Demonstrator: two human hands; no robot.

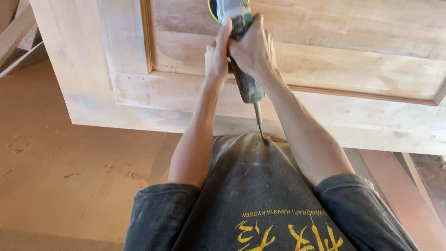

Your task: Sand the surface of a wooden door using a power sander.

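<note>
Both hands grip a dusty grey-green power sander (245,79) with a yellow-rimmed pad at its far end. My left hand (216,51) wraps the tool's left side; my right hand (252,46) clasps it from the right and top. The tool rests on the recessed panel of a pale wooden door (353,69) lying flat in front of me. Its cord (259,122) runs back from the handle toward my dark shirt.
The door's raised frame (125,42) and its near edge (139,118) overhang a dusty brown floor (69,172). Wooden boards (21,39) lean at the upper left. More timber (404,186) lies under the door at the lower right.
</note>
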